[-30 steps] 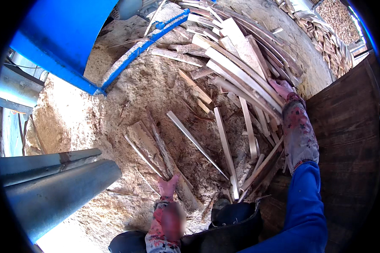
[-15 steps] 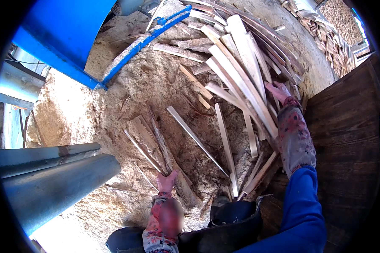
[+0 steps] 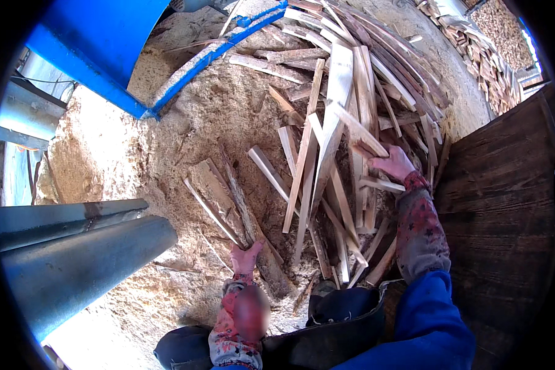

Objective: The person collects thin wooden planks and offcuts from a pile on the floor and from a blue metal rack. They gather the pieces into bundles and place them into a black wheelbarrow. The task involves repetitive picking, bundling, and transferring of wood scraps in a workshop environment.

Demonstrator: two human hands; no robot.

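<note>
My left hand [image 3: 245, 258], low and left of the middle, is closed round the near ends of several wood strips. Among them are a thin pale strip [image 3: 211, 211] and a bark-edged strip [image 3: 234, 192]. To the right, my right hand [image 3: 396, 164] grips the near end of a short pale wood slat [image 3: 357, 131], which slants up and left over the heap. Under and around it lies a loose pile of wood slats [image 3: 339, 80], long and short, fanned in different directions. Patterned sleeves cover both forearms.
Sawdust [image 3: 191, 132] covers the ground. Grey metal beams [image 3: 98, 237] jut in from the left, and a blue metal frame [image 3: 213, 55] stands at the far left. A dark wooden panel [image 3: 499, 191] borders the right. Stacked wood [image 3: 484, 80] stands far right.
My right hand has come nearer and slightly left, and a short slat now shows in it. Several slats beside it have shifted and spread leftward. My left hand has hardly moved.
</note>
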